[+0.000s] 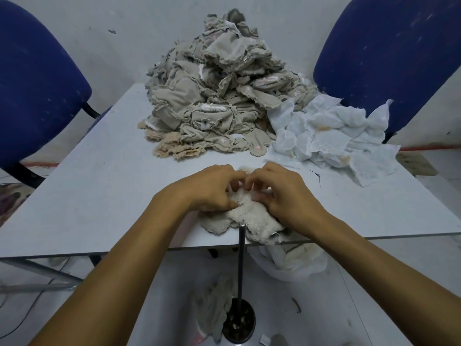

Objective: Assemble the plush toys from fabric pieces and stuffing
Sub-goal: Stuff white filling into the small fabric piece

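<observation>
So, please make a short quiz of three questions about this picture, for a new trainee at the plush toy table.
1. True or false: both hands work on one cream plush piece at the near table edge.
2. What lies right of the beige fabric pile? A) white pouches B) scissors C) a box
3. Fill in: the metal rod stands on a dark round ____ on the floor.

Key
1. True: left hand and right hand both curl their fingers on it.
2. A: the white pouches lie on the table.
3. base
</observation>
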The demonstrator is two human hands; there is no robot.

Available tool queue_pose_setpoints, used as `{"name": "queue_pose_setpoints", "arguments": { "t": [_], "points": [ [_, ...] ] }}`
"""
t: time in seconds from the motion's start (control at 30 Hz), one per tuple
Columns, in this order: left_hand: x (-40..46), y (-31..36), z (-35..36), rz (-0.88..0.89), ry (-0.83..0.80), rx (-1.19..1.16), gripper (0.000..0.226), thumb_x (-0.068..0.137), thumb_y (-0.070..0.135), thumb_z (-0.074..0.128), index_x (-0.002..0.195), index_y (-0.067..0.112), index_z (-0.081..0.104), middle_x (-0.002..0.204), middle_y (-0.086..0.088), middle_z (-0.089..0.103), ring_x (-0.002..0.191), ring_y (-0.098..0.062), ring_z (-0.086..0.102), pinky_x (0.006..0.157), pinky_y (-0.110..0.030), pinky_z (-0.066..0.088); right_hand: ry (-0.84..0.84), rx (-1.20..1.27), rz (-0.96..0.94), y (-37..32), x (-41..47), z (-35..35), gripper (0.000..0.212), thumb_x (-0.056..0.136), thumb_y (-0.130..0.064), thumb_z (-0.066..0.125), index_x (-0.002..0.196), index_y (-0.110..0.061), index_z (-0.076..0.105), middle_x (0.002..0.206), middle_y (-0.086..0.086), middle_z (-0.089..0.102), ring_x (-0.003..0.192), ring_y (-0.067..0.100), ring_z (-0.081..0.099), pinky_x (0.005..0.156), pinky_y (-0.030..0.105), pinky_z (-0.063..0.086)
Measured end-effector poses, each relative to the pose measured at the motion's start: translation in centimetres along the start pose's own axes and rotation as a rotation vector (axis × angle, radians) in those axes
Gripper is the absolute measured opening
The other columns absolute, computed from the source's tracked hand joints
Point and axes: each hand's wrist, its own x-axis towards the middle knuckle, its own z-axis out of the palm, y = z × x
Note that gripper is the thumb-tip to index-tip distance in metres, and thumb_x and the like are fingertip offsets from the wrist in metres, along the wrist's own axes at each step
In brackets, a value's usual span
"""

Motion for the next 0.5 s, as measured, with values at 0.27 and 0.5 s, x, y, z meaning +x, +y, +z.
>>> {"name": "queue_pose_setpoints", "arguments": {
  "t": [0.27, 0.5],
  "points": [
    [-0.2, 0.4, 1.1, 0.039, 0.188, 0.039, 0.009, 0.083, 0.021, 0.07, 0.085, 0.026, 0.063, 0.075, 0.013, 0.059, 0.075, -0.008, 0.054, 0.07, -0.033, 0.05, -0.065, -0.112, 0.038, -0.2, 0.4, 0.2, 0.01, 0.093, -0.019, 0.067, 0.102, -0.023, 0.071, 0.097, -0.003, 0.064, 0.092, 0.019, 0.061, 0.084, 0.036, 0.047],
    [-0.2, 0.5, 1.1, 0.011, 0.516, -0.291, 0.012, 0.085, 0.014, 0.071, 0.085, 0.026, 0.074, 0.077, 0.012, 0.07, 0.075, 0.002, 0.062, 0.069, -0.01, 0.045, -0.043, -0.192, 0.236, -0.6, 0.5, 0.3, 0.032, 0.088, -0.054, 0.06, 0.114, -0.035, 0.059, 0.098, -0.014, 0.063, 0.098, 0.014, 0.062, 0.1, 0.05, 0.042]
  ]
}}
